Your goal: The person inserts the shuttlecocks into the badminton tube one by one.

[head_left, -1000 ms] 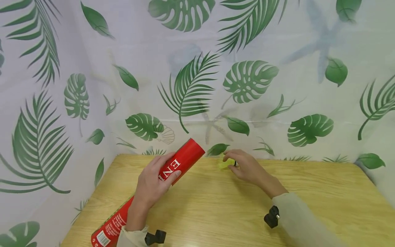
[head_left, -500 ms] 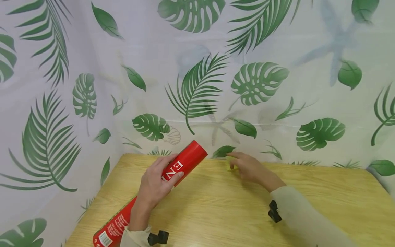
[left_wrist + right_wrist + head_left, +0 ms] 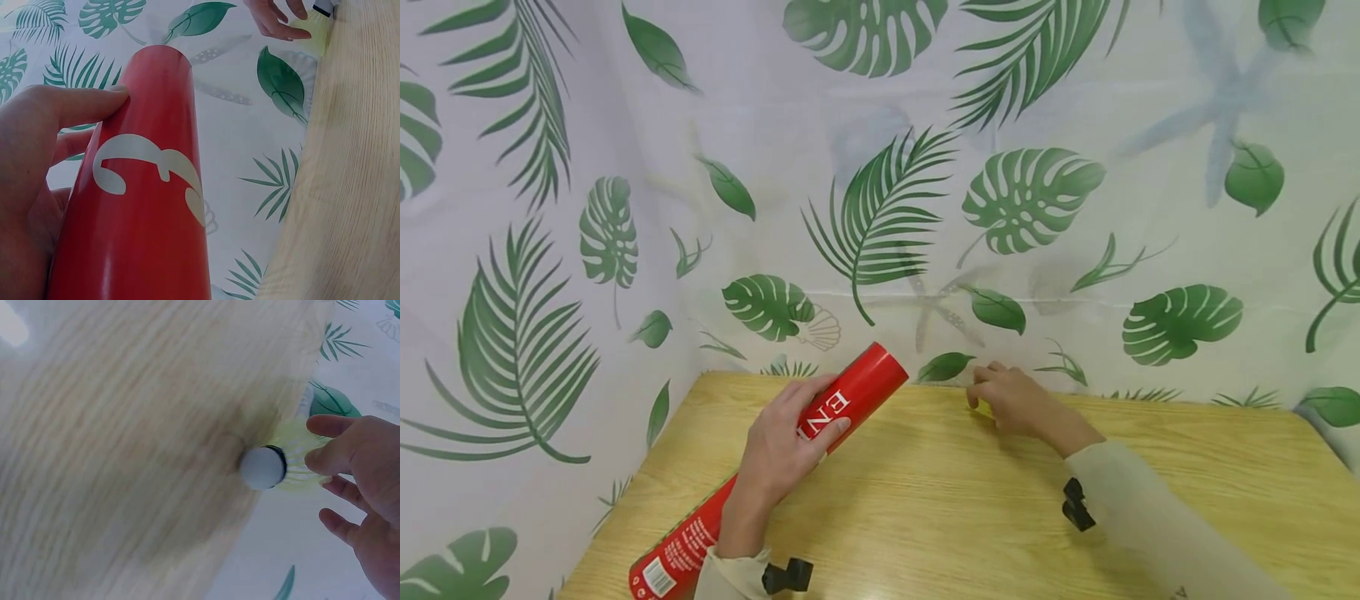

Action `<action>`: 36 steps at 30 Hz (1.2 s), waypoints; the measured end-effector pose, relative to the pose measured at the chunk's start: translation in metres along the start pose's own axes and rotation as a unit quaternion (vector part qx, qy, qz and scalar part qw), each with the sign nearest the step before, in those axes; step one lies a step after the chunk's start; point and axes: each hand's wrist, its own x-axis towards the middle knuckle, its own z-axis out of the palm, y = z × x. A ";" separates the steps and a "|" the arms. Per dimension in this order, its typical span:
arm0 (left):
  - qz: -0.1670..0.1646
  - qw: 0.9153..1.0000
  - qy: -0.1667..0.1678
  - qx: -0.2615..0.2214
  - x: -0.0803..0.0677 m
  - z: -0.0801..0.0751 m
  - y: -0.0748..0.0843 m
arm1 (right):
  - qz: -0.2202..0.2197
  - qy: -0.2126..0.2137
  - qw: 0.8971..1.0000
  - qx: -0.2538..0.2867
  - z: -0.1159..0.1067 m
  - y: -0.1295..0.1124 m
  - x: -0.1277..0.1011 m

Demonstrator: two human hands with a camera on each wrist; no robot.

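Observation:
My left hand (image 3: 782, 437) grips a long red shuttlecock tube (image 3: 853, 387) with white letters. The tube slants, its far end raised toward the wall and its barcode end low at the left. In the left wrist view the fingers wrap one side of the tube (image 3: 150, 219). At the back edge of the table my right hand (image 3: 1018, 400) pinches the pale yellow skirt of a shuttlecock (image 3: 265, 467). The shuttlecock's white base with a black band shows in the right wrist view, close to the tabletop. The head view shows only a sliver of yellow under the fingers.
The light wood table (image 3: 910, 517) ends at a pale wall cloth (image 3: 880, 100) printed with green leaves. Another stretch of cloth closes the left side. Each wrist carries a small black mount (image 3: 1078, 504).
My right hand has shifted slightly right along the table's back edge, its fingers now more curled over the shuttlecock. The left hand holds the tube nearly still. The head view has turned a little left.

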 end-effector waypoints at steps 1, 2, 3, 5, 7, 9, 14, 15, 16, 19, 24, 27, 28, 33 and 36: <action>0.000 1.000 0.000 0.000 0.000 0.000 0.000 | 0.004 -0.006 1.000 -0.004 -0.002 0.000 0.000; -0.001 1.000 -0.001 -0.001 0.000 0.000 0.001 | 0.008 -0.011 1.000 -0.008 -0.005 0.000 -0.001; -0.001 1.000 -0.001 -0.001 0.000 0.001 0.001 | 0.011 -0.017 1.000 -0.013 -0.007 0.000 -0.001; 0.000 1.000 -0.002 -0.001 0.001 0.001 0.002 | 0.022 -0.032 0.999 -0.015 -0.013 0.000 -0.002; 0.001 1.000 -0.003 -0.002 0.001 0.001 0.004 | 0.028 -0.035 0.999 -0.011 -0.020 0.000 -0.007; 0.005 1.000 -0.002 -0.001 0.002 0.002 0.006 | 0.033 -0.026 0.999 -0.006 -0.027 0.000 -0.014; 0.010 1.000 -0.003 0.000 0.003 0.003 0.010 | 0.029 0.058 0.998 0.024 -0.039 0.003 -0.035; 0.010 1.000 -0.004 -0.001 0.003 0.003 0.011 | 0.027 0.079 0.996 0.029 -0.042 0.004 -0.039; 0.010 1.000 -0.005 -0.002 0.003 0.004 0.011 | 0.027 0.098 0.994 0.033 -0.044 0.003 -0.044; 0.011 1.000 -0.006 -0.004 0.003 0.004 0.013 | 0.032 0.148 0.988 0.041 -0.053 0.001 -0.055; 0.011 1.000 -0.007 -0.007 0.001 0.005 0.015 | 0.050 0.211 0.974 0.058 -0.066 -0.004 -0.072; 0.015 1.000 -0.007 -0.011 0.000 0.004 0.017 | 0.067 0.239 0.966 0.073 -0.074 -0.008 -0.081; 0.018 1.000 -0.007 -0.013 0.000 0.004 0.017 | 0.073 0.248 0.963 0.079 -0.076 -0.009 -0.085; 0.029 0.999 -0.013 -0.024 0.000 0.005 0.023 | 0.092 0.290 0.947 0.103 -0.087 -0.014 -0.099; 0.032 0.999 -0.013 -0.030 0.000 0.004 0.027 | 0.107 0.312 0.937 0.112 -0.093 -0.017 -0.107</action>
